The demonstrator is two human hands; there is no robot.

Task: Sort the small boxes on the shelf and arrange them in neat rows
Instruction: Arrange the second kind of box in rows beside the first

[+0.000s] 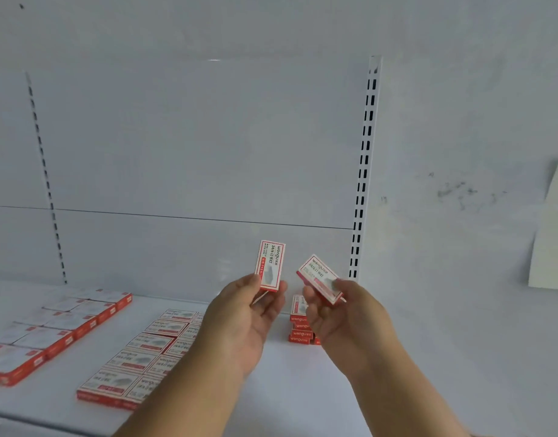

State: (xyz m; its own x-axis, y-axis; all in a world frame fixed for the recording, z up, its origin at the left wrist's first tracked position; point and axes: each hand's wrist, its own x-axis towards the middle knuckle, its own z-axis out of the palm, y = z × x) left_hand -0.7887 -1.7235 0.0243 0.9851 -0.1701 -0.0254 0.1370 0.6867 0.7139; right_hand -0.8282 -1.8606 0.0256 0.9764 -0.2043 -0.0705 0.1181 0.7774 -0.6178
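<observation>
Here both hands are raised above the white shelf [303,389], each one with a small flat cardboard box. The left hand [240,320] pinches the upright box [270,266] at its lower end; the thumb is on the white printed face and the fingers [273,302] are curled behind it. The right hand [344,320] grips the tilted box [319,279], which leans to the left; its fingers wrap around the lower right end. The two boxes are near each other but apart.

Behind the hands, near the back edge of the shelf, stands a short stack of boxes [299,326] with red sides toward the camera. Toward the front edge, left of the arms, a flat block of boxes [136,361] lies in two neat rows, white faces up. At the left edge there is another block of boxes [51,332], a wider one, blurred. The shelf surface is smooth and matte. A slotted metal upright [364,171] rises at the back panel.
</observation>
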